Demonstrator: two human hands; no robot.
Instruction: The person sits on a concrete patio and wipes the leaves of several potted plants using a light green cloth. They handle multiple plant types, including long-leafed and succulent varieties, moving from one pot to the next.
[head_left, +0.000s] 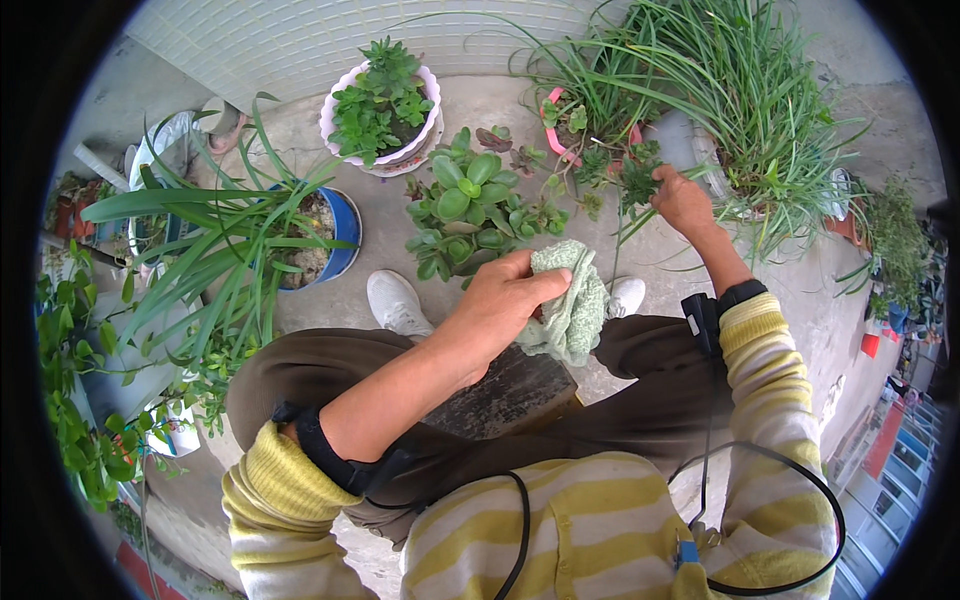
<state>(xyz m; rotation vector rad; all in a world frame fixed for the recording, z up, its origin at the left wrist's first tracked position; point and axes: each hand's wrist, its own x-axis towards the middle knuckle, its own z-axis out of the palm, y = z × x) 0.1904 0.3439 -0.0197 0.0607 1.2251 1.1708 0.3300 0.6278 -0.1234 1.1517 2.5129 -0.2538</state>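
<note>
My left hand (495, 300) grips a crumpled pale-green cloth (571, 307) above my lap, thumb on top. Out to the right, my right hand (684, 201) has its fingers bent around the edge of a dark-green leafy sprig (639, 180); its fingertips are partly hidden. That sprig is beside a pink-rimmed pot (553, 135) with small plants. Between my hands and the wall grows a succulent with rounded leaves (472, 191), its pot hidden under the foliage. Beyond my right hand, long grassy leaves (765, 127) spill from a pale container (705, 154).
A blue pot (341, 240) with strap-leaved foliage stands left. Near the tiled wall (300, 45) is a scalloped lilac pot (326, 120). My white shoes (394, 300) rest on the concrete floor (810, 300). A black cable (825, 495) loops over my striped sleeve.
</note>
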